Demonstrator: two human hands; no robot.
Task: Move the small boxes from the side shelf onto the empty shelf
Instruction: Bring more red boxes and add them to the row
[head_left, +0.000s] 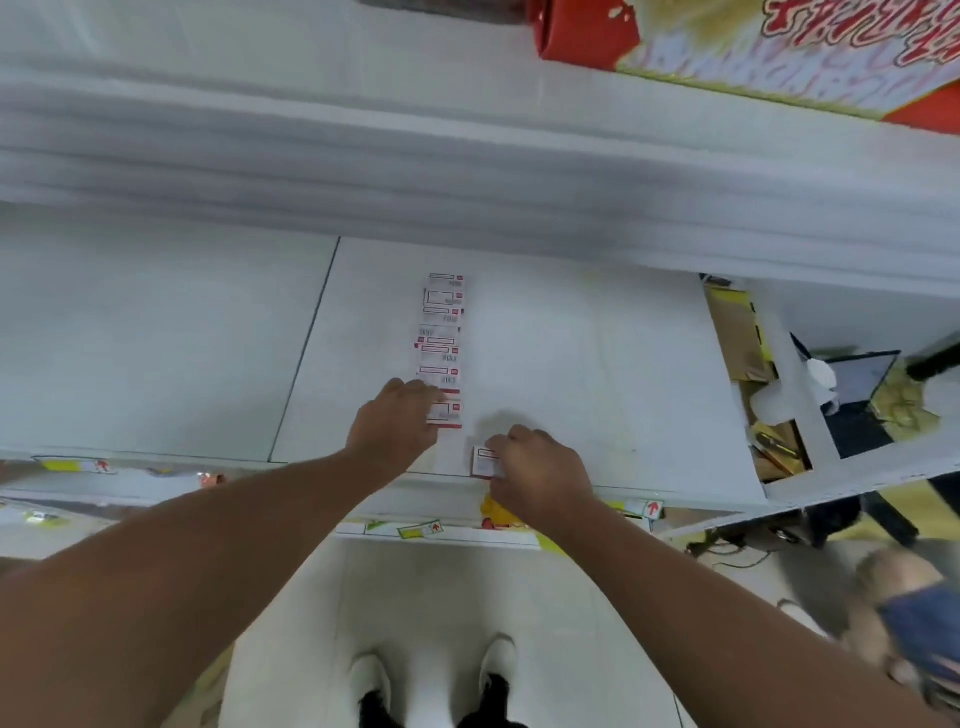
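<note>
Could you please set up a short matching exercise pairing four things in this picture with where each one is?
Things:
1. left hand
2. right hand
3. row of small white-and-red boxes
4. large red printed carton

Places:
A. upper shelf, top right
B. on the single small box by the white shelf's front edge
C. running front to back on the white shelf
D. on the row's nearest box

Pairs: 1-D, 2-B, 3-C, 4-A

A large red package (753, 47) lies on the upper shelf; white shoes (370, 680) stand on the floor below.
</note>
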